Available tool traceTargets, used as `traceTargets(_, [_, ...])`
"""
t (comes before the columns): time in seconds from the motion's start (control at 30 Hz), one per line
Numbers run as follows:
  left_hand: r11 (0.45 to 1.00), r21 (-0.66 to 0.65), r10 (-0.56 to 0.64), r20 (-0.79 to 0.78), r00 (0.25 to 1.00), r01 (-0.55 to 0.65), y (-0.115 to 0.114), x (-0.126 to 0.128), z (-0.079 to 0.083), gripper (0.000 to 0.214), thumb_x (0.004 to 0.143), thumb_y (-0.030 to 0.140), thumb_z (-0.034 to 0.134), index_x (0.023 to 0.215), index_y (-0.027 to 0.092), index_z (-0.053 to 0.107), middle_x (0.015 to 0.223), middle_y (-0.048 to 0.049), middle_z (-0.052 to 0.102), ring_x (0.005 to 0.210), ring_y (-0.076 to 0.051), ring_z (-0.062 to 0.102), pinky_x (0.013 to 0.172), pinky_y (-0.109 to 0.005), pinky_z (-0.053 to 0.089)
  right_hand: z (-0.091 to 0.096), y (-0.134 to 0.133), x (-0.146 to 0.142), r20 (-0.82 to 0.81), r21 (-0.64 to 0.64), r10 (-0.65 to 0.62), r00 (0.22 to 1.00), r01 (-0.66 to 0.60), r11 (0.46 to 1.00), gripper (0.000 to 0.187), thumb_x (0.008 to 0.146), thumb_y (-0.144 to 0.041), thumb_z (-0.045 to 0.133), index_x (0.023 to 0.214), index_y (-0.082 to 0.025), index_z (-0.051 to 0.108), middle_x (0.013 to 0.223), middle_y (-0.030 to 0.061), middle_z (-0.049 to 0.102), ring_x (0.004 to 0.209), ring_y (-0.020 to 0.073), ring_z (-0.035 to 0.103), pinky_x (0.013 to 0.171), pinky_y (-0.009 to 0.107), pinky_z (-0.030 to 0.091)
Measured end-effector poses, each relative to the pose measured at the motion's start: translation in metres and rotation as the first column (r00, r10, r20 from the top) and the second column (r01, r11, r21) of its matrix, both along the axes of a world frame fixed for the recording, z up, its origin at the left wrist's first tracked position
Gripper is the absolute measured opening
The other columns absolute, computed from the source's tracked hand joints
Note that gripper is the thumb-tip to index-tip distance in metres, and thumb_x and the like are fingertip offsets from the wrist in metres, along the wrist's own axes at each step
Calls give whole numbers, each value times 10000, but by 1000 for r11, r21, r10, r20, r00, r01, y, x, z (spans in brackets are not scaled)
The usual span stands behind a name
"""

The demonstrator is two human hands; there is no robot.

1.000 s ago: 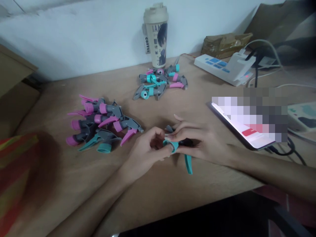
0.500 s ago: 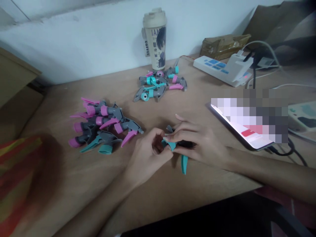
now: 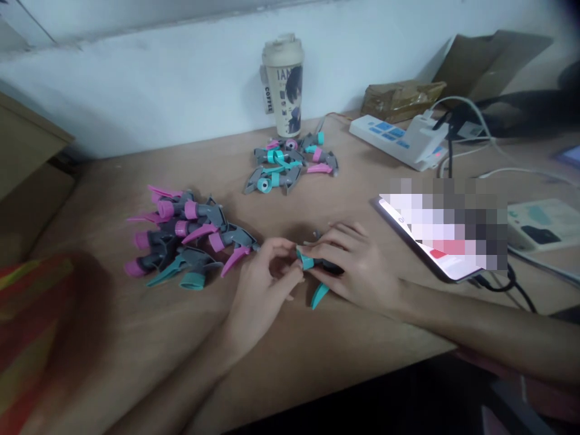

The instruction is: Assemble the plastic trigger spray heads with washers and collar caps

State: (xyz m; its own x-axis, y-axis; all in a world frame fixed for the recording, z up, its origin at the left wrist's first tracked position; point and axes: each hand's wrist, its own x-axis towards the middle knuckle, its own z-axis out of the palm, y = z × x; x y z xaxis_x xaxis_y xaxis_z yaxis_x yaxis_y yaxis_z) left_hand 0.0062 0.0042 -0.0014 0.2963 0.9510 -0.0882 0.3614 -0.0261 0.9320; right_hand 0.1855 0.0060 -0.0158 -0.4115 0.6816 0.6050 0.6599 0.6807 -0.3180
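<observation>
A grey trigger spray head with a teal collar (image 3: pixel 307 260) and a teal lever sits between my hands, low over the wooden table. My right hand (image 3: pixel 362 263) is wrapped round its grey body and hides most of it. The lever sticks out below the fingers, toward me. From the other side, the thumb and index finger of my left hand (image 3: pixel 265 290) pinch at the open end of the collar. Anything small inside that pinch is hidden. Left of my hands lies a heap of grey spray heads (image 3: pixel 190 226), mostly with pink collars and levers, one with teal.
Farther back, a second pile of teal and pink spray heads (image 3: pixel 283 172) lies before a tall coffee cup (image 3: pixel 285 84). At right are a lit phone (image 3: pixel 421 235) with a cable, and a white power strip (image 3: pixel 394 136). Red-yellow material (image 3: pixel 34 326) fills the left edge.
The collar has turned to face more to the left, and the lever has swung closer to my right hand. Both hands stay at the spray head. The whole view has shifted slightly.
</observation>
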Motion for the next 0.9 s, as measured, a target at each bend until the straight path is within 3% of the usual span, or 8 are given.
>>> traceTargets(0.17, [994, 97, 48, -66, 997, -41, 4, -3, 0, 150, 808, 321, 585, 852, 186, 538, 825, -19, 610, 740, -142, 601, 497, -178, 495, 0, 0, -2, 28, 24, -18, 999, 18, 1000, 164, 804, -184, 576, 954, -209, 638, 838, 26, 650, 809, 183, 558, 763, 355, 398])
traceTargets(0.33, [981, 186, -17, -201, 979, 56, 6, -4, 10, 49, 819, 232, 558, 819, 191, 586, 808, 0, 643, 751, -137, 608, 670, -235, 487, -2, 0, -2, 26, 60, -1, 1000, -1, 998, 198, 799, -188, 589, 991, -219, 629, 838, 8, 656, 803, 162, 583, 895, 382, 373])
traceTargets(0.57, [894, 425, 112, -521, 846, 143, -1, 0, 16, 84, 757, 158, 567, 702, 200, 615, 692, 14, 621, 648, -141, 553, 633, -265, 404, -4, 0, -4, 37, 19, -9, 999, 9, 1000, 244, 769, -167, 606, 1006, -222, 624, 845, 0, 663, 809, 156, 595, 924, 384, 364])
traceTargets(0.77, [865, 488, 201, -543, 815, 112, -6, 4, 14, 106, 753, 165, 558, 659, 196, 597, 641, 14, 600, 625, -145, 544, 588, -263, 372, -2, 0, -7, 28, 3, -3, 1000, 3, 1000, 203, 771, -173, 614, 967, -222, 629, 849, -1, 670, 809, 156, 601, 896, 378, 371])
traceTargets(0.9, [842, 537, 264, -485, 834, 46, -1, -3, 14, 90, 743, 149, 556, 688, 207, 596, 685, 18, 617, 639, -140, 556, 624, -257, 402, 2, 3, -1, -1, -44, -59, 998, 59, 997, 150, 773, -199, 625, 921, -223, 639, 847, 17, 671, 806, 181, 602, 797, 376, 413])
